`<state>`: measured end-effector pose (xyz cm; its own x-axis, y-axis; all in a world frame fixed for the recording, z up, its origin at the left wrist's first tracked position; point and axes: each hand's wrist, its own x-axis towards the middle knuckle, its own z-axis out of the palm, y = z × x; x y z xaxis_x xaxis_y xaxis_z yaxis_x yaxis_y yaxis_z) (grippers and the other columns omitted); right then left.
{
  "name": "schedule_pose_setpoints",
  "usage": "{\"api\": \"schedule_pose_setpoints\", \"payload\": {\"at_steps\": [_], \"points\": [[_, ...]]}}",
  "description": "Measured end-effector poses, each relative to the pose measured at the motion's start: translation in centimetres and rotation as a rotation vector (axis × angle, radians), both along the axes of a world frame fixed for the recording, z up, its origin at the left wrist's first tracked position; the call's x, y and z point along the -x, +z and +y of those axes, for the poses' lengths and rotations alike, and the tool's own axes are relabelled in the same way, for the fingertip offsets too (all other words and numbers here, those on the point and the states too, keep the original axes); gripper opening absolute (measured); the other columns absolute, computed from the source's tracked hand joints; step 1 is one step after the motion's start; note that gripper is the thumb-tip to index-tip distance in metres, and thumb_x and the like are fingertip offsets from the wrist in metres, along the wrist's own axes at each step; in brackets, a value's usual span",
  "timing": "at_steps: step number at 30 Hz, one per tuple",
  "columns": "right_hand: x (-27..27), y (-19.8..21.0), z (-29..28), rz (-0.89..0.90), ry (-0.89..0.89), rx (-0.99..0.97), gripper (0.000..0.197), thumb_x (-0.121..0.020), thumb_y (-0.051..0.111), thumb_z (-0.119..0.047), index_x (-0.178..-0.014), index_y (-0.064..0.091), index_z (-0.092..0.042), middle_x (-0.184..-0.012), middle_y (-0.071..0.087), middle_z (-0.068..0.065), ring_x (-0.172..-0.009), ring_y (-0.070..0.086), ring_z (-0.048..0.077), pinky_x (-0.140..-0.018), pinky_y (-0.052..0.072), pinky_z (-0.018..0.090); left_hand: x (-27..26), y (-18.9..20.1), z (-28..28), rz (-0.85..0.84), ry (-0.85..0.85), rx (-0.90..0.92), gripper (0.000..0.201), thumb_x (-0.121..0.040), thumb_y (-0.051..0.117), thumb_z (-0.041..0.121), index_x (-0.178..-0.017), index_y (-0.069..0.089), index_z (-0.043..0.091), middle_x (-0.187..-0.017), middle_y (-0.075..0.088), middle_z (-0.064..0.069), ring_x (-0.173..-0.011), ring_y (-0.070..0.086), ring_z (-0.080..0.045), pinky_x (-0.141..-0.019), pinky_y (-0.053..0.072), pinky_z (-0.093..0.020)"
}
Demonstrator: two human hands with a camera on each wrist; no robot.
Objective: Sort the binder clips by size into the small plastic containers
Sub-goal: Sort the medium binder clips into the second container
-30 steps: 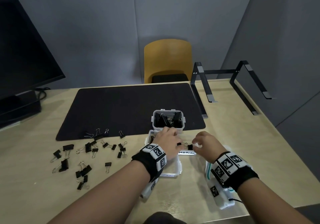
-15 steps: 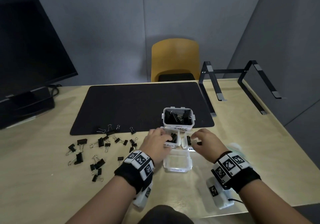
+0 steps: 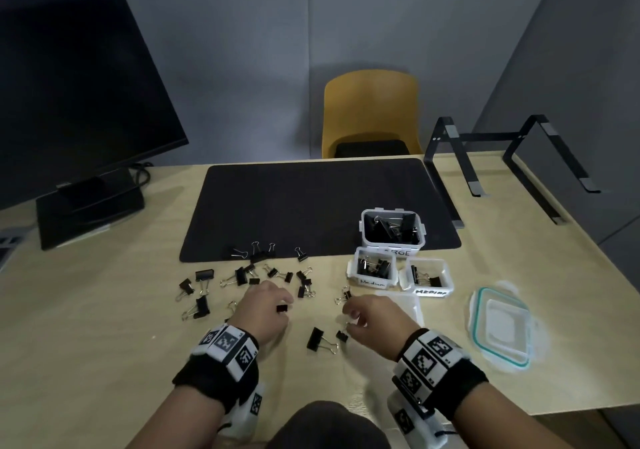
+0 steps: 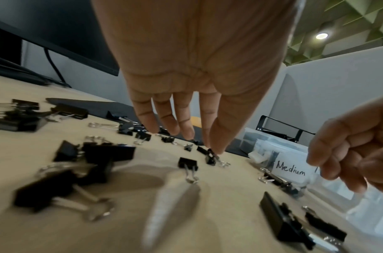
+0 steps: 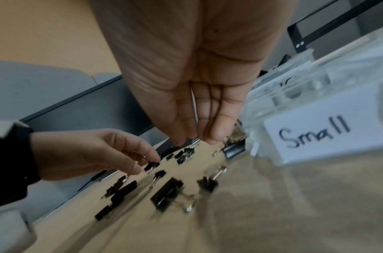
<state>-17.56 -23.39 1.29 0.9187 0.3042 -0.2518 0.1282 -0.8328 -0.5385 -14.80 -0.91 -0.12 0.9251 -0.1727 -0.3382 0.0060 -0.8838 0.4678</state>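
Partly sorted: large container (image 3: pixel 391 232) and two medium containers (image 3: pixel 371 268) hold clips, many binder clips (image 3: pixel 242 275) still loose on worktop (image 3: pixel 104 310). Left hand (image 3: pixel 265 310) pinching small clip (image 3: pixel 282 308); right hand (image 3: pixel 372 320) curled, contents unclear.

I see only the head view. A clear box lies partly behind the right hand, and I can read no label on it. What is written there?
Observer: The right wrist view shows a white label on that box; it reads "Small".
Operator: Does the left hand hold anything?
Observer: Yes. In the right wrist view the left hand pinches a small clip between thumb and forefinger, low over the table.
Operator: And the right hand?
Observer: The left wrist view shows the right hand with curled fingers; whether they hold a clip, I cannot tell.
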Motion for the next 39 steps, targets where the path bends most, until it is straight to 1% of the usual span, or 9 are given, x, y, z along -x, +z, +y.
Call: {"api": "schedule_pose_setpoints", "payload": {"at_steps": [3,6,12,16,20,24,30,34,39], "points": [[0.4,-1.0,1.9,0.048,0.022,0.03,0.032,-0.084,0.058,-0.025,-0.115,0.058,-0.019,-0.11,0.06,0.0,-0.085,0.051,0.01,-0.08,0.045,0.023,0.4,-0.6,1.4,0.031,0.017,0.005,0.036,-0.083,0.058,0.013,-0.115,0.061,0.03,-0.122,0.047,0.006,-0.122,0.039,-0.015,-0.107,0.035,-0.034],[0.7,-1.8,3.2,0.058,0.014,0.065,0.034,-0.086,0.056,-0.025,-0.119,0.056,-0.017,-0.115,0.056,0.003,-0.098,0.057,0.017,-0.085,0.046,0.026,0.9,-1.1,2.0,0.028,0.013,0.014,0.034,-0.081,0.06,0.015,-0.11,0.061,0.033,-0.118,0.048,0.009,-0.119,0.04,-0.013,-0.106,0.036,-0.034],[0.2,-1.8,3.8,-0.049,-0.194,0.167,0.031,-0.088,0.05,-0.014,-0.118,0.052,-0.008,-0.119,0.049,0.008,-0.101,0.055,0.024,-0.079,0.041,0.024,1.6,-1.6,1.8,0.001,-0.081,0.019,0.034,-0.083,0.062,0.022,-0.115,0.059,0.033,-0.119,0.049,0.011,-0.114,0.041,-0.01,-0.101,0.037,-0.029],[-0.5,-1.5,3.3,-0.018,-0.299,0.203,0.045,-0.086,0.046,-0.008,-0.131,0.044,-0.008,-0.119,0.053,0.011,-0.101,0.06,0.027,-0.084,0.048,0.031,1.8,-2.1,1.3,0.032,-0.132,0.028,0.036,-0.081,0.062,0.024,-0.115,0.056,0.034,-0.118,0.048,0.012,-0.114,0.041,-0.011,-0.1,0.039,-0.031],[-1.5,-1.5,3.3,0.016,-0.306,0.246,0.06,-0.085,0.048,-0.005,-0.142,0.032,-0.014,-0.112,0.06,0.01,-0.102,0.06,0.025,-0.082,0.048,0.03,2.0,-2.5,0.4,0.034,-0.18,0.043,0.039,-0.08,0.063,0.025,-0.118,0.055,0.032,-0.117,0.049,0.011,-0.114,0.042,-0.011,-0.098,0.04,-0.03],[-2.3,-1.6,3.5,0.048,-0.322,0.306,0.042,-0.086,0.05,-0.005,-0.128,0.047,-0.01,-0.11,0.063,0.01,-0.102,0.061,0.026,-0.082,0.048,0.03,2.1,-2.8,-0.5,0.034,-0.216,0.05,0.046,-0.08,0.065,0.028,-0.123,0.052,0.032,-0.123,0.049,0.01,-0.117,0.041,-0.011,-0.1,0.038,-0.03],[-2.8,-1.6,3.7,0.057,-0.288,0.357,0.033,-0.086,0.053,-0.006,-0.119,0.05,-0.008,-0.111,0.064,0.011,-0.103,0.061,0.025,-0.081,0.048,0.029,2.0,-2.6,-2.1,-0.013,-0.309,-0.015,0.054,-0.079,0.069,0.035,-0.129,0.048,0.031,-0.13,0.046,0.007,-0.122,0.038,-0.015,-0.103,0.032,-0.032],[-3.0,-1.3,3.3,0.043,-0.301,0.305,0.036,-0.085,0.056,-0.012,-0.121,0.053,-0.011,-0.115,0.062,0.01,-0.107,0.059,0.024,-0.085,0.046,0.028,1.7,-2.3,-2.9,-0.044,-0.343,-0.066,0.047,-0.08,0.066,0.034,-0.125,0.051,0.033,-0.128,0.046,0.008,-0.12,0.039,-0.017,-0.101,0.03,-0.032],[-3.0,0.0,2.1,0.058,-0.308,0.208,0.028,-0.082,0.058,-0.02,-0.108,0.054,-0.012,-0.108,0.059,0.007,-0.098,0.059,0.023,-0.074,0.045,0.028,1.3,-1.7,-3.4,-0.055,-0.299,-0.029,0.042,-0.081,0.065,0.04,-0.119,0.054,0.029,-0.122,0.051,0.008,-0.117,0.042,-0.016,-0.101,0.035,-0.032]]}}
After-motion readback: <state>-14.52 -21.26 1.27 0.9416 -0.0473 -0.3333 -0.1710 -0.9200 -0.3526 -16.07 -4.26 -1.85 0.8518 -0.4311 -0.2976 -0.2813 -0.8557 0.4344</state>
